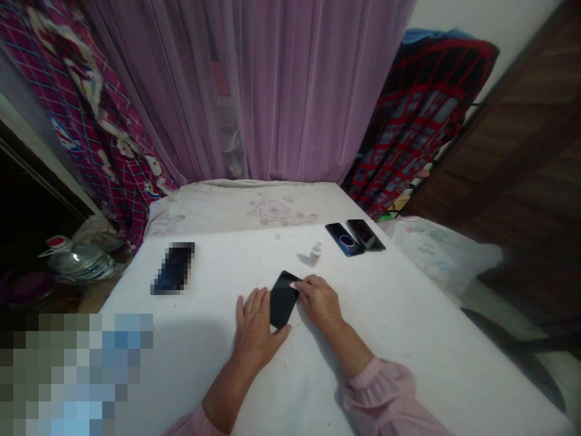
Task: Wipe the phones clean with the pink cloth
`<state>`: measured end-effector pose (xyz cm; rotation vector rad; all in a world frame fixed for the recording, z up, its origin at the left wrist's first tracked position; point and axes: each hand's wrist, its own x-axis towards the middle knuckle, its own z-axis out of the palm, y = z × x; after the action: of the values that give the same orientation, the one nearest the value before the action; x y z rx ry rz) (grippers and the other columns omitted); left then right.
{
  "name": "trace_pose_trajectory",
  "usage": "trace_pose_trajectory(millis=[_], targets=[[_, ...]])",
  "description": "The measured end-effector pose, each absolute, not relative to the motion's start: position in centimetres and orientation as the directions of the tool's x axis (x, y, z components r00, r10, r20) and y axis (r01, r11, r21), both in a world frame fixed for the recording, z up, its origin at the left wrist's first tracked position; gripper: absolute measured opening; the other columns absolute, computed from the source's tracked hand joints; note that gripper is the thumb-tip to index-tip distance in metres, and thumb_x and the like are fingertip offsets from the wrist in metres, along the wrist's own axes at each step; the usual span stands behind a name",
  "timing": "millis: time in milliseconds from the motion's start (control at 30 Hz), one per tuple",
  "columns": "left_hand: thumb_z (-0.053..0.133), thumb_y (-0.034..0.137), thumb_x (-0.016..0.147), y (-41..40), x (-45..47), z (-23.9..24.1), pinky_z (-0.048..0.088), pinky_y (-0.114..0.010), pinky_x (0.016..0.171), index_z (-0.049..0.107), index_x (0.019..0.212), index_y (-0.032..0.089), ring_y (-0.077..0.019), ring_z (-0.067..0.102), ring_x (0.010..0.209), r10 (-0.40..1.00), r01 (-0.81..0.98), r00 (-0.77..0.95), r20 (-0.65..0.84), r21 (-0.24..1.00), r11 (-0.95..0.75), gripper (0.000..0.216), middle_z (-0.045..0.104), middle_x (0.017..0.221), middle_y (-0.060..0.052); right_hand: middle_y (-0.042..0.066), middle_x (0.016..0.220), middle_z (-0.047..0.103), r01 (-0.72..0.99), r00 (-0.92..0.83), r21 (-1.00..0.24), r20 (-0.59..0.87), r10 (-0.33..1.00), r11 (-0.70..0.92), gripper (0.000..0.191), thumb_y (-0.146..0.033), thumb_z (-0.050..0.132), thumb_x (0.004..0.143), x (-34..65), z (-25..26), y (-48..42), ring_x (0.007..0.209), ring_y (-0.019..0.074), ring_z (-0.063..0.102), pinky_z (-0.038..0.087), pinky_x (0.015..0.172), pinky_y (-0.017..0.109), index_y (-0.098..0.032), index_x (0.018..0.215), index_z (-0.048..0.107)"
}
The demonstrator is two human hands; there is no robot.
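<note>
A black smartphone (284, 300) is being steadied on the counter (408, 315), just short of a dropper bottle (315, 253), with its long axis being pointed toward that bottle. The left hand (254, 330) is being laid flat and open along its edge. The right hand (320, 303) is being curled onto the far corner; whether it is pinching cannot be told. Corner work seems under way, calling for a steady hold.

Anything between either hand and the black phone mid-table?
Nothing visible. The left hand lies flat against the black phone, lower left; the right hand has fingers on its upper right corner. The small white bottle stands apart, behind it.
</note>
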<state>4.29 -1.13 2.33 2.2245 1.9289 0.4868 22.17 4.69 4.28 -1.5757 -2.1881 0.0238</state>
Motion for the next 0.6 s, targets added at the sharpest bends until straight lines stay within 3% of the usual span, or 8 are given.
trace_pose_trajectory(millis=[100,367,600], targets=[[0.062,0.041,0.079,-1.1,4.2,2.2,0.014,-0.059,0.118,0.042,0.141,0.01,-0.0338,0.036,0.141,0.982,0.932,0.123,0.146,0.324,-0.165,0.072,0.046,0.148,-0.018,0.004,0.086,0.068,0.909,-0.23,-0.268,0.315,0.921,0.319,0.021,-0.021,0.058,0.091,22.0,4.5,4.8,0.079,0.0158,0.059,0.042,0.064,0.024,-0.028,0.096,0.077],[0.059,0.037,0.079,-1.1,3.9,1.8,0.015,-0.06,0.117,0.044,0.14,0.012,-0.0336,0.037,0.14,0.971,0.927,0.151,0.187,0.313,-0.205,0.067,0.048,0.146,-0.017,0.003,0.086,0.067,0.789,-0.432,-0.318,0.321,0.843,0.526,0.027,-0.015,0.056,0.087,21.1,4.3,1.4,0.08,0.0146,0.06,0.045,0.069,0.022,-0.028,0.102,0.075],[0.059,0.039,0.079,-0.9,3.6,2.1,0.016,-0.06,0.117,0.041,0.142,0.013,-0.0346,0.036,0.141,0.968,0.917,0.185,0.169,0.324,-0.232,0.07,0.046,0.148,-0.018,0.003,0.087,0.069,0.903,-0.199,-0.313,0.299,0.933,0.293,0.022,-0.023,0.056,0.092,22.9,4.4,5.2,0.081,0.0151,0.062,0.045,0.066,0.023,-0.028,0.098,0.077]])
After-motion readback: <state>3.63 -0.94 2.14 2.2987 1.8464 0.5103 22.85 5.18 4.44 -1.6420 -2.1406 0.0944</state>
